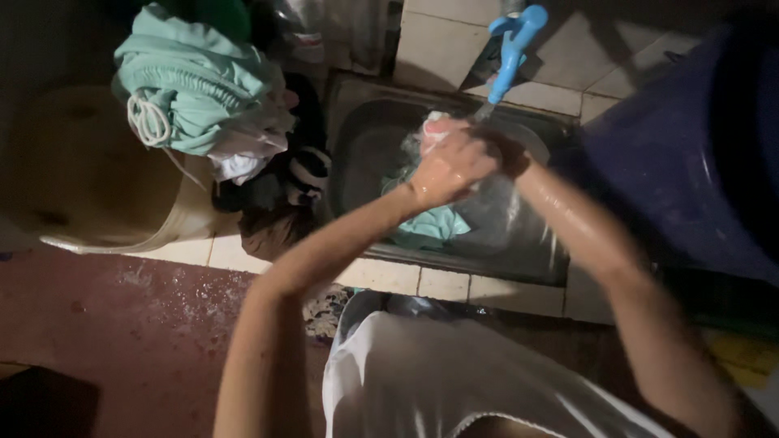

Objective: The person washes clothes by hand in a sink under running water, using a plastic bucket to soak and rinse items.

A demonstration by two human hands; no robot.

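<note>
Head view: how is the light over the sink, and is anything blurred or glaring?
Head view: dim overall, with corners falling into shadow; wet glare on the right forearm and the left hand; the hands and the cloth in the sink are soft with blur; the blue tap stays fairly clear.

There is a single view, from a camera worn on the person's head; it looks steeply down and slightly forward over the person's own chest, whose white top fills the bottom edge of the frame; both forearms run up from the lower corners and meet near the centre, so the camera sits close, within arm's reach of the metal sink (357, 138); the sink's near rim lies across the middle of the picture and its far rim, with the blue tap (513, 50), sits near the top edge (the light is dim, the corners dark); with one view only, nothing is shared.
</note>
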